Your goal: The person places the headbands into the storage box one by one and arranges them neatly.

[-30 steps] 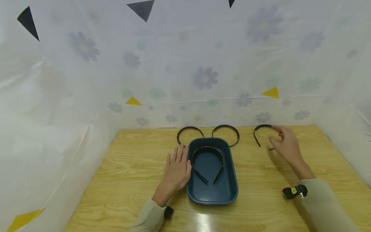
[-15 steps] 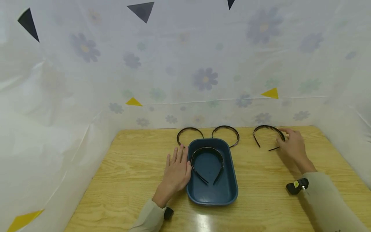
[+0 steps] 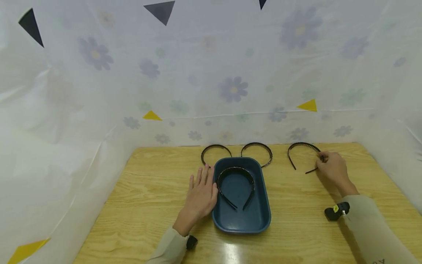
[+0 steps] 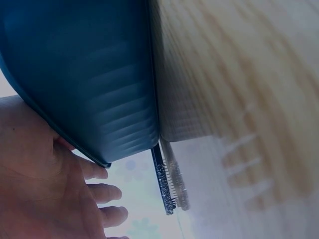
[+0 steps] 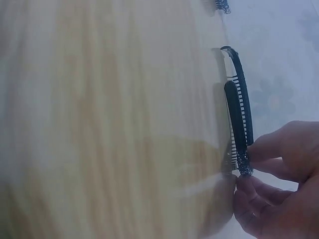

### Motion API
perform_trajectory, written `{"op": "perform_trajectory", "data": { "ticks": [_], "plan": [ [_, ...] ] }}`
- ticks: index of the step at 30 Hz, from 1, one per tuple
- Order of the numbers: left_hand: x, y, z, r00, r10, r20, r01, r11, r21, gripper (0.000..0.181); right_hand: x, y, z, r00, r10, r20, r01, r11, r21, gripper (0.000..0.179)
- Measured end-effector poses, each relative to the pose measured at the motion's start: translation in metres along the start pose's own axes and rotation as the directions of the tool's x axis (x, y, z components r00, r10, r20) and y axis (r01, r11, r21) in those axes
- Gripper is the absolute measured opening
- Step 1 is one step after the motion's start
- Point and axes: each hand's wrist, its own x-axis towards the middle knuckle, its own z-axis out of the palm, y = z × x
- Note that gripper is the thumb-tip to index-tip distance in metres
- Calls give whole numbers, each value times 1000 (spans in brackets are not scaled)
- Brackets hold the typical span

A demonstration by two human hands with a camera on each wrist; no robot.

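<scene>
My right hand [image 3: 333,169] pinches the right side of a black toothed headband [image 3: 301,144] at the back right of the table. In the right wrist view the thumb and fingers close on the glittery part of this headband [image 5: 240,122]. My left hand [image 3: 199,192] lies with straight fingers along the left rim of a blue tray [image 3: 241,224], the thumb touching it. Inside the tray lies another black headband [image 3: 235,168], its ends toward me. The left wrist view shows the tray's outer wall [image 4: 94,84] beside the spread fingers [image 4: 107,193].
Behind the tray lie two more black headbands, one at the left [image 3: 215,145] and one at the right [image 3: 257,143], partly hidden by the tray. A white flowered sheet [image 3: 197,84] hangs behind the wooden table [image 3: 148,205].
My right hand has shifted right and slightly toward me along the headband, and now pinches its side. The headband has moved slightly. My left hand and the tray have stayed in place.
</scene>
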Motion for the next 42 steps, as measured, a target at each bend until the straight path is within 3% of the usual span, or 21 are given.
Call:
{"op": "perform_trajectory", "data": {
  "ticks": [11,23,42],
  "plan": [
    [0,0,0,1000,2,-1,-2,1000,-2,58,-5,-8,-6,997,79,-5,-79,997,28,36],
    [-2,1,1,1000,7,-6,-7,1000,-21,58,-7,-13,-9,997,76,-29,-75,997,18,35],
    [-1,2,-3,1000,2,6,-2,1000,-14,58,-15,-39,-25,990,-26,-141,36,997,66,35]
  ]
}}
